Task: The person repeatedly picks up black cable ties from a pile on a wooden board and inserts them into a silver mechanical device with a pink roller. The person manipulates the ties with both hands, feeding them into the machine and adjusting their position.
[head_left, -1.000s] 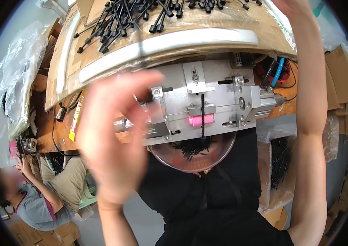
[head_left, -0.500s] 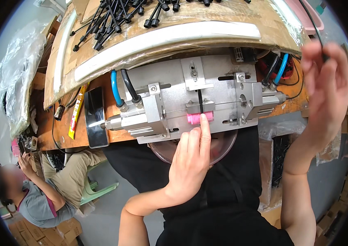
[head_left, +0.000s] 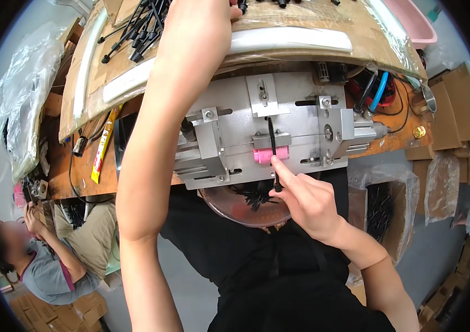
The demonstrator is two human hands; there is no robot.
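My right hand (head_left: pixel 312 207) holds a thin black rod (head_left: pixel 273 138) with its thumb and index finger at the near end. The rod lies across the pink block (head_left: pixel 262 155) and a small metal rest on the steel fixture (head_left: pixel 240 130). My left hand (head_left: pixel 204 19) reaches over the cardboard to a pile of black rods with thicker capped ends (head_left: pixel 146 36). Its fingers are mostly cut off by the upper edge, so their grip is hidden. My left forearm covers part of the fixture's left clamp cylinder (head_left: pixel 204 152).
Below the fixture sits a round bowl (head_left: pixel 229 207) with black pieces in it. The right cylinder (head_left: pixel 351 133) has black and blue hoses. A yellow packet (head_left: pixel 105 146) lies on the bench at left. A co-worker (head_left: pixel 58 271) sits at far left. An open box (head_left: pixel 381 216) stands at right.
My left hand has left the pink block and gone up to the rod pile. My right hand has come down from the upper right to the rod on the fixture.
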